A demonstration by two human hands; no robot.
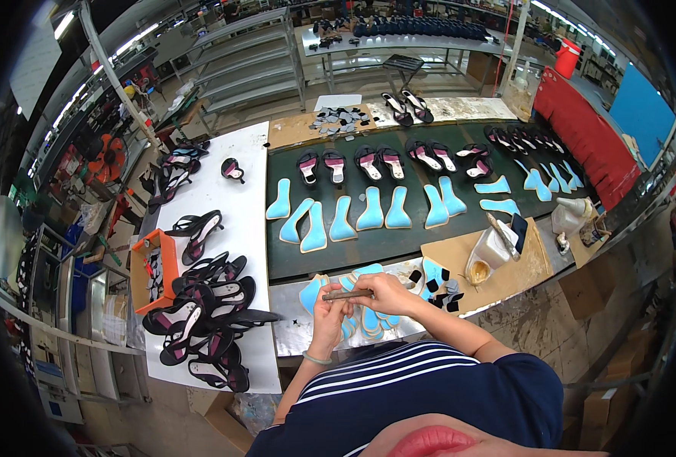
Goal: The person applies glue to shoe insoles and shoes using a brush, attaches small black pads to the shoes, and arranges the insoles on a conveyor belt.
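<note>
My left hand point(327, 312) and my right hand point(390, 295) meet over the near edge of the work table. Their fingers are closed around a slim, dark brown stick-like piece point(346, 295), held roughly level; its exact kind I cannot make out. Below and between the hands lies a pile of light blue insole pieces point(371, 326) with tan edges, partly hidden by my fingers. Another blue insole piece point(310, 295) shows beside my left hand. Small black and grey square pads point(446, 295) are scattered just right of my right hand.
Blue insoles point(342, 221) and black-and-pink sandals point(368, 161) line the dark green belt ahead. More sandals point(208, 308) heap on the white surface at left, beside an orange box point(153, 270) of pads. A white glue container point(492, 247) with a brush stands on cardboard point(532, 266) at right.
</note>
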